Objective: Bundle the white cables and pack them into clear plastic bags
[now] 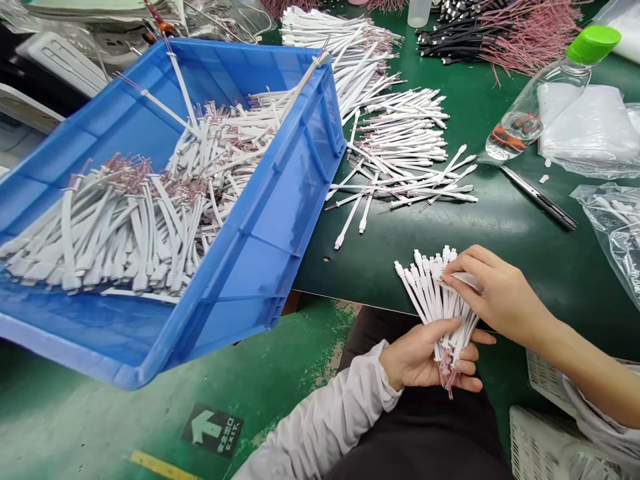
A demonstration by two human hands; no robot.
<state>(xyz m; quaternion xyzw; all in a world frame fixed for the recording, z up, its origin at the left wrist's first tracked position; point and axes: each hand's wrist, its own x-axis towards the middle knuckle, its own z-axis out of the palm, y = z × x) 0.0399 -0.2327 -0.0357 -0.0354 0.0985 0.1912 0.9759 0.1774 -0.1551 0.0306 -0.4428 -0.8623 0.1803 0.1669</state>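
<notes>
My left hand (425, 352) is wrapped round a bundle of short white cables (434, 290), whose white plugs fan out away from me. Thin pink wire ends poke out below the fingers. The bundle is just over the table's near edge. Above it, my right hand (495, 293) is closed, thumb and fingertips pinching a pale strip (467, 283) against the cables; the exact kind of strip is hard to make out. Loose white cables (407, 180) lie on the green table beyond my hands.
A blue crate (300, 193) holding many similar cables tilts at the left. More white cables (345, 53) and black ones with pink wires (460, 33) are heaped at the back. On the right are a green-capped bottle (540, 100), a utility knife (540, 198) and clear plastic bags (590, 133).
</notes>
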